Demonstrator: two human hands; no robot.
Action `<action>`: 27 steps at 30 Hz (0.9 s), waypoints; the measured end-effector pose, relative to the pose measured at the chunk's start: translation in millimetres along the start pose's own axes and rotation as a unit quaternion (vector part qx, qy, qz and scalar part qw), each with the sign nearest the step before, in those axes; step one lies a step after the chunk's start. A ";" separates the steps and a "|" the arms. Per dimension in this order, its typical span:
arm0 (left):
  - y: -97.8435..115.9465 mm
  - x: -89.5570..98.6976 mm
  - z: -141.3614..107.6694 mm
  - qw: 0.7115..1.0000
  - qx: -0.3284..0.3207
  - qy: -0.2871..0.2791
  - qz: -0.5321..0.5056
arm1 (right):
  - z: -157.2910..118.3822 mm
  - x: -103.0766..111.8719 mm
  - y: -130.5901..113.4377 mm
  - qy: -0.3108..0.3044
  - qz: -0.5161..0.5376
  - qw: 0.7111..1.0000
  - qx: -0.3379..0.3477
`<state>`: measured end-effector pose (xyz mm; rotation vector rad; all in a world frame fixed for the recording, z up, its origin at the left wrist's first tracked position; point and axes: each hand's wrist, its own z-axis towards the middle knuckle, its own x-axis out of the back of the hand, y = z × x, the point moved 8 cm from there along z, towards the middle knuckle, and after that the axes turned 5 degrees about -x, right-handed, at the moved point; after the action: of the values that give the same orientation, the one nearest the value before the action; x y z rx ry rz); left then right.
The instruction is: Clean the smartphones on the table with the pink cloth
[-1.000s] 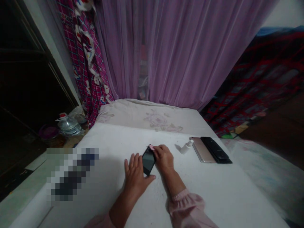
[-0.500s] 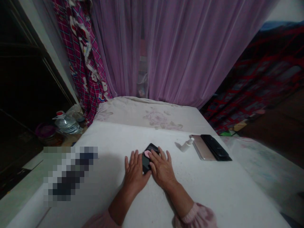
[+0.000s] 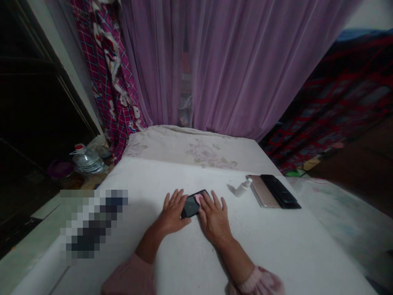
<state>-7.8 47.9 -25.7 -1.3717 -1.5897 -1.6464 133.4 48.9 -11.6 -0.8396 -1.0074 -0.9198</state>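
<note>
A black smartphone (image 3: 190, 206) lies flat on the white sheet (image 3: 282, 250), turned nearly crosswise with its screen up. My left hand (image 3: 173, 209) rests beside its left end, fingers spread, with the edge of the palm against the phone. My right hand (image 3: 214, 217) lies over the right end, its fingertips pressing a small pink pad (image 3: 198, 199) onto the screen. That hand hides the phone's right end and part of the pad.
A small white spray bottle (image 3: 243, 188) stands to the right, next to a gold phone (image 3: 261, 191) and a black phone (image 3: 279, 191). A floral pillow (image 3: 184, 150) lies behind them, before a purple curtain (image 3: 215, 61). A water bottle (image 3: 87, 160) sits on the floor at left.
The black phone has turned from lengthwise to nearly crosswise. My left hand has shifted left of it, and my right hand has moved the pink pad across the screen.
</note>
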 end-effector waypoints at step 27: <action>-8.1 -4.2 5.0 0.987 -0.096 0.099 0.084 | 15.2 -1.0 17.7 -0.020 -0.060 0.990 -0.123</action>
<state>-11.5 53.1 -34.0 -1.3452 -1.1974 -1.8059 144.5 69.5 -10.6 -1.0150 -0.9988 -1.1510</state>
